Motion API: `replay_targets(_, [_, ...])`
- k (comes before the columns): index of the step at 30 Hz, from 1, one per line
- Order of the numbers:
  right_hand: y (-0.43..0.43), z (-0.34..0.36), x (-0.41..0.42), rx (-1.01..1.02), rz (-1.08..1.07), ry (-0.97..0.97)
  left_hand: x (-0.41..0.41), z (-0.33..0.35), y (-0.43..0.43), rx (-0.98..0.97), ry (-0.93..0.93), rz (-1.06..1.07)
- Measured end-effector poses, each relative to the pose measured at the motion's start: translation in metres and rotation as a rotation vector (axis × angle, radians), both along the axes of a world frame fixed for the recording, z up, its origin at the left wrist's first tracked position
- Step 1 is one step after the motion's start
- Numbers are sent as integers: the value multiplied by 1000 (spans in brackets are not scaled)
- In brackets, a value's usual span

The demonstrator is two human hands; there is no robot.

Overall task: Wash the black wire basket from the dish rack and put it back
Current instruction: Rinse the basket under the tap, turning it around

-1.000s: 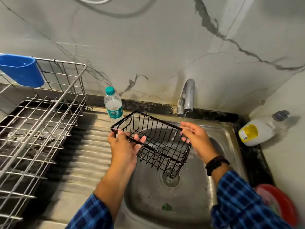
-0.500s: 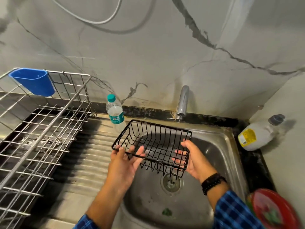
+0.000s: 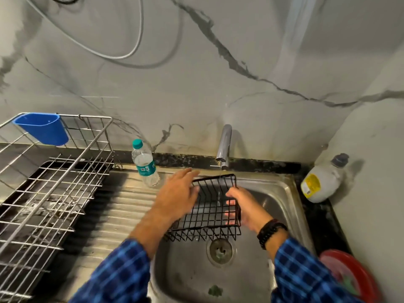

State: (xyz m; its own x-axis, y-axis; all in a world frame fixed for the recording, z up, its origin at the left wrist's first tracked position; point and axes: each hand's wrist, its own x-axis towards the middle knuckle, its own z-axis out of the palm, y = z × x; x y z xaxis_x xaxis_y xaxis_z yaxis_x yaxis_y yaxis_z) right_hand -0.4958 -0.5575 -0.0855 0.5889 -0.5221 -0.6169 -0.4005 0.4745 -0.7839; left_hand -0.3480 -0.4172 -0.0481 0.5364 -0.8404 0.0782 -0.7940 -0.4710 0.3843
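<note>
The right grip is clamped on the basket's right wall, thumb over the top wire and fingers showing through the bars. The left grip is not closed: its fingers lie straight and spread against the basket's left side, steadying it rather than holding it. The basket hangs tipped, over the back half of the sink and just above the drain, with a thin stream from the tap falling through its far end.

The step in hand looks like the rinse. With so thin a stream, only a few wires get wet at a time, so the basket should be turned slowly under it, each wall and the base in turn, while the flat left palm rubs along the bars. One firm hold is enough, but wet wire is slippery, so the right grip should not slacken during the turn.

The rack, where the basket must go back, stands at the bench's left end, beyond the bottle.
</note>
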Motion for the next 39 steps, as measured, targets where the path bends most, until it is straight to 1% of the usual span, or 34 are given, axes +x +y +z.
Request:
replay_targets(3, [-2, 0, 8, -10, 41, -12, -4, -4, -46, 105, -65, -201])
replay_targets(5, [-7, 2, 9, -9, 60, 6, -3, -10, -65, 160, -27, -262])
replay_targets(7, [-14, 2, 6, 22, 69, 26, 0, -14, -77, 165, 26, -246])
replay_targets(10, [-27, -7, 0, 102, 137, 71, 6, -23, -92, 222, 11, -222])
replay_targets(12, [-32, -11, -1, 116, 162, 63, 9, -31, -96, 228, 33, -203])
replay_targets(14, [-35, -19, 0, 149, 139, -2, 13, -42, -97, 207, 69, -146])
replay_targets(16, [-37, -23, -4, 128, 112, -94, 19, -49, -97, 159, 141, -79])
replay_targets(19, [-35, -35, -16, 99, -10, -202, 26, -51, -94, 66, 372, 23])
replay_targets(22, [-14, -47, -27, 162, -159, -267, 31, -58, -88, -54, 597, 218])
replay_targets(24, [10, -52, -32, 165, -135, -247, 35, -71, -84, -119, 640, 362])
replay_targets(26, [34, -53, -35, 92, -61, -197, 36, -78, -81, -184, 670, 459])
replay_targets(29, [42, -42, -40, -30, -56, -172, 34, -79, -74, -202, 694, 562])
replay_targets(31, [38, -36, -47, -111, 31, -124, 34, -82, -69, -167, 730, 579])
replay_targets(34, [24, -34, -57, -124, 72, -66, 31, -82, -65, -132, 808, 525])
replay_targets(35, [20, -35, -61, -143, 63, -49, 28, -80, -64, -77, 767, 476])
replay_targets(36, [16, -38, -65, -165, 51, -28, 27, -77, -64, 3, 680, 405])
replay_targets(38, [16, -43, -70, -164, 15, 3, 27, -73, -63, 159, 398, 279])
replay_targets(39, [16, -46, -73, -153, 2, 14, 26, -69, -62, 188, 275, 224])
